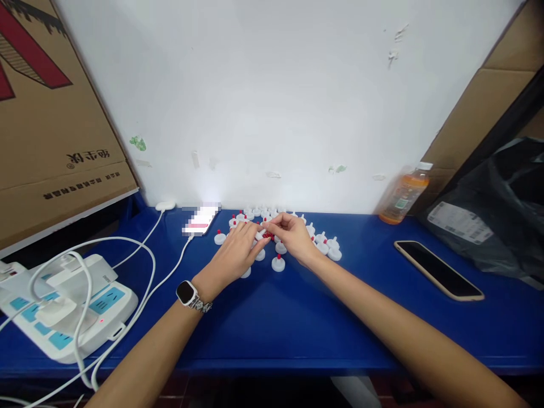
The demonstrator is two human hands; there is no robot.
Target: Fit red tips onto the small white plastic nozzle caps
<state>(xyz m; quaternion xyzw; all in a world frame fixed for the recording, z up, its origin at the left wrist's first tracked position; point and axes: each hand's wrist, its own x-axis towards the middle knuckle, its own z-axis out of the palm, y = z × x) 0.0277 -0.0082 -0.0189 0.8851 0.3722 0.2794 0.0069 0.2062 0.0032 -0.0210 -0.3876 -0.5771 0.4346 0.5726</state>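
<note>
My left hand [236, 250] is closed around a white nozzle cap [260, 233], its tip pointing toward my other hand. The fingers of my right hand [292, 234] are pinched together right at that tip; what they hold is too small to make out. Small red tip covers [268, 236] lie in a pile beneath my fingers, partly hidden. Around my left hand stand white nozzle caps with red tips, such as the red-tipped cap [278, 264] at the front. Past my right hand are several plain white nozzle caps [334, 253] with bare spouts.
On the blue table [272, 323], a power strip [80, 334] with white cables [148, 272] takes up the left. A lit phone [203, 220] lies behind it. To the right are an orange drink bottle [403, 195], a dark phone [437, 269] and a black plastic bag [501, 204].
</note>
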